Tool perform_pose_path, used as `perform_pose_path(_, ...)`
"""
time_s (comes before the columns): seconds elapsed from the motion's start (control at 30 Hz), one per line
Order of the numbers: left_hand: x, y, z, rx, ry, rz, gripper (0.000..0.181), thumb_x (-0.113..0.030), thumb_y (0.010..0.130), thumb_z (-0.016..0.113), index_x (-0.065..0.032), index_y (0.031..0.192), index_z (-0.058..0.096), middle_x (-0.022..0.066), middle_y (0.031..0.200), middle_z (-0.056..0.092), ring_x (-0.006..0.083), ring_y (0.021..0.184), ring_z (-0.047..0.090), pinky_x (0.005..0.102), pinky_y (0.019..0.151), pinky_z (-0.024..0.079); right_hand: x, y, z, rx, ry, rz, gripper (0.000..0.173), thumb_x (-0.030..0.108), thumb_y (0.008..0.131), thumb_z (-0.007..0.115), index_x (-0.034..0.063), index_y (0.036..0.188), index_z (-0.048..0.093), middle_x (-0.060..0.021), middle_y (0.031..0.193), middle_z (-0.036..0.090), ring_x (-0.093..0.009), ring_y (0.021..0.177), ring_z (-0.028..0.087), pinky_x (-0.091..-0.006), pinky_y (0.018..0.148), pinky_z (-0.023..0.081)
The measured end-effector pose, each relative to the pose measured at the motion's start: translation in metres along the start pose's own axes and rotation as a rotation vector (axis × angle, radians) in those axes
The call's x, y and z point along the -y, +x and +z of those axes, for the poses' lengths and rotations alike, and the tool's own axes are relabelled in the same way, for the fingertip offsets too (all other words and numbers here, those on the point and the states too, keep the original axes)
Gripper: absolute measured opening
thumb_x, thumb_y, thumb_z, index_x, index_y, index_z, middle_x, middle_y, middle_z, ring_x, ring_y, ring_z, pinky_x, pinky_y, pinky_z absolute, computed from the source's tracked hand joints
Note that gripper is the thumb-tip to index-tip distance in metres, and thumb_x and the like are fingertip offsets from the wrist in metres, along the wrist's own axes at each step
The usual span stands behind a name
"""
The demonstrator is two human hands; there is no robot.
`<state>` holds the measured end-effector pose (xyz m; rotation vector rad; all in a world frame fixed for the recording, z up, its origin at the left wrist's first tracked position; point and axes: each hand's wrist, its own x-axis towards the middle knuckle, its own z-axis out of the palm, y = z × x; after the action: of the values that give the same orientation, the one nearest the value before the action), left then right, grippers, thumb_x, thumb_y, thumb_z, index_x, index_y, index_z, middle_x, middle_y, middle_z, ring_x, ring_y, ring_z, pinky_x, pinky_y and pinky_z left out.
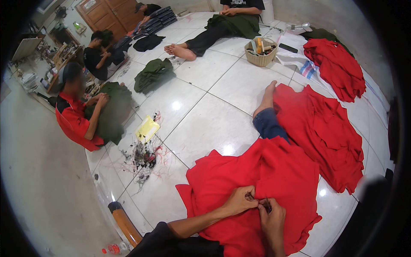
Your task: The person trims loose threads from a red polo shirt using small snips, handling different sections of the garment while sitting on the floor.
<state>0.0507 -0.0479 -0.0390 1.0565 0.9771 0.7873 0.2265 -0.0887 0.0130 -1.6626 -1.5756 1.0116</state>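
A red cloth garment [224, 173] is spread over my lap. Near its middle, my left hand [242, 199] pinches a bit of the red fabric between thumb and fingers. My right hand [273, 213] meets it fingertip to fingertip and grips a small dark tool [268, 205], perhaps thread snips; its blades are mostly hidden by the fingers. Beside my outstretched leg [269, 123], in blue denim, lies another red garment [327, 131] laid out on the white tiles.
Thread scraps [144, 157] lie in a heap by a yellow packet [147, 128]. A wicker basket [260, 59], a phone [288, 48] and more red cloth [337, 69] sit farther off. Several people sit around; one person in red [75, 119] handles green cloth. Bottles [125, 225] stand at lower left.
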Motion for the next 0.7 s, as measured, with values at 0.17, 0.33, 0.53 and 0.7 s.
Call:
perform_pose_path(0.17,0.025,0.008,-0.019,0.207,-0.272,-0.096,0.03,-0.002,0.098,0.072,-0.004,0.123,0.055,-0.0022,0.092,0.065,0.0031,0.084,0.06,0.0212,0.075,0.049,0.008,0.009,-0.007,0.034,0.111,0.171,0.023,0.003,0.091,0.078,-0.0007,0.104,0.058,-0.0135,0.086,0.072,-0.026,0.08,0.076,-0.0392,0.071,0.056)
perform_pose_path(0.33,-0.002,0.004,-0.011,0.193,-0.274,0.005,0.041,0.005,0.099,0.063,-0.0032,0.137,0.049,0.0013,0.101,0.058,0.005,0.086,0.054,0.0219,0.074,0.043,0.001,0.013,-0.005,0.011,0.263,0.155,0.031,0.007,0.088,0.085,-0.0003,0.1,0.058,-0.0105,0.081,0.068,-0.02,0.069,0.07,-0.0337,0.064,0.053)
perform_pose_path(0.53,-0.01,0.012,-0.02,0.141,0.335,0.523,0.042,0.012,0.091,0.049,0.0061,0.13,0.064,0.0131,0.12,0.051,0.0243,0.115,0.054,0.0362,0.094,0.047,0.04,0.039,-0.016,-0.022,-0.305,0.059,0.047,0.038,0.082,0.091,0.0004,0.085,0.062,-0.0157,0.068,0.067,-0.036,0.062,0.067,-0.0463,0.06,0.049)
perform_pose_path(0.7,-0.022,0.025,-0.02,-0.074,0.872,0.442,0.027,-0.01,0.096,0.071,-0.0009,0.122,0.071,0.0124,0.115,0.06,0.0297,0.105,0.065,0.0405,0.085,0.056,0.035,0.045,-0.011,-0.051,-0.415,-0.036,0.031,0.025,0.09,0.081,-0.001,0.086,0.065,-0.0216,0.073,0.067,-0.046,0.069,0.066,-0.0532,0.064,0.048)
